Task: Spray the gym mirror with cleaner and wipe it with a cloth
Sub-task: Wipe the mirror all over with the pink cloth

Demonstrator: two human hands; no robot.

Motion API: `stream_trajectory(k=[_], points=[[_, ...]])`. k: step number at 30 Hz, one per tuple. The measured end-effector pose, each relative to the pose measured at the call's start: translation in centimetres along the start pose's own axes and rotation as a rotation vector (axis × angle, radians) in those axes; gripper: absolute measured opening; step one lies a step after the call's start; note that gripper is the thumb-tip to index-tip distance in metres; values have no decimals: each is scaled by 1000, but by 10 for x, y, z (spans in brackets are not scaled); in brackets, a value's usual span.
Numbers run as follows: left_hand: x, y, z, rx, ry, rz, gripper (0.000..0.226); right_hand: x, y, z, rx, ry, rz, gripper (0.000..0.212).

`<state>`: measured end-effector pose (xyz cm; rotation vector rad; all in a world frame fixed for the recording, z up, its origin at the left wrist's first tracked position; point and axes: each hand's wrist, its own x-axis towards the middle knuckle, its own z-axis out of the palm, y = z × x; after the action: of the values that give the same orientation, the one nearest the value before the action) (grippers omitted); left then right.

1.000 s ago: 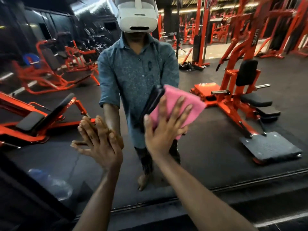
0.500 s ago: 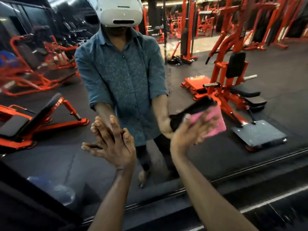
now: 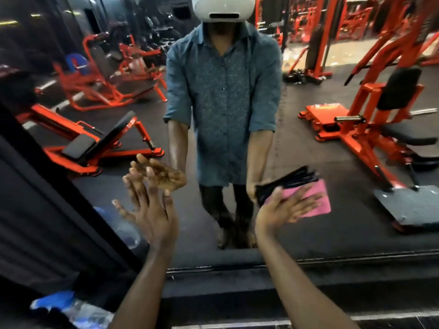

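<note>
- Gym mirror (image 3: 332,222): fills most of the frame above a dark sill along the bottom; it reflects orange weight machines (image 3: 370,129) at right and left and the person at centre. The wipe in hand should, by judgement, run in overlapping passes so no strip of glass is missed.
- Right hand (image 3: 282,210): right of centre, fingers straight and spread, palm pressing the cloth flat to the glass. Even pressure from the whole palm, not the fingertips, would likely limit streaks.
- Left hand (image 3: 149,210): left of centre, fingers apart and straight, holding nothing; whether it touches the glass cannot be told. Keeping it off the wiped area avoids fresh prints.
- Pink cloth (image 3: 313,200): lower right of centre, under the right hand's fingers, flat against the mirror; its dark reflected side shows just above.
- Plastic bottle (image 3: 78,312): lower-left corner, blurred, lying low and well apart from both hands; whether it is the cleaner cannot be told.
</note>
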<state>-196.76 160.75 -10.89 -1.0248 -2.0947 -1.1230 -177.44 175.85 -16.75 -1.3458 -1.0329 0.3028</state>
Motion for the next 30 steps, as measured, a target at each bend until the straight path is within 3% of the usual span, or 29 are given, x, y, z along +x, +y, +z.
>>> stream_trajectory(k=[2,3,7,11,13,17,20,22,24,27,30], points=[[3,-13,-4,51,-6,-53,61,25,-47,7,132,131,126,88],[5,-18,-4,60,-19,-68,60,29,-69,9,146,136,101,88],[11,-35,-4,43,-88,-47,61,-18,-126,17,1,-87,-327,77],[12,-47,-5,5,-106,8,62,-107,-76,31,-165,-372,-637,79],[13,-53,-8,-12,-104,66,61,-128,-36,31,-234,-419,-671,81],[21,-81,-21,-44,-139,188,58,-136,-42,36,-164,-289,-356,76],[35,-108,-32,-62,-113,170,58,-115,-108,58,96,7,92,83],[51,-131,-41,-67,-87,158,59,-111,-161,69,166,117,198,90],[67,-152,-49,-66,-68,168,59,-131,-196,77,85,84,-46,84],[82,-176,-60,-61,-60,216,58,-194,-205,91,-81,-127,-470,74],[82,-192,-62,-105,-26,251,59,-250,-147,96,-147,-285,-505,78]])
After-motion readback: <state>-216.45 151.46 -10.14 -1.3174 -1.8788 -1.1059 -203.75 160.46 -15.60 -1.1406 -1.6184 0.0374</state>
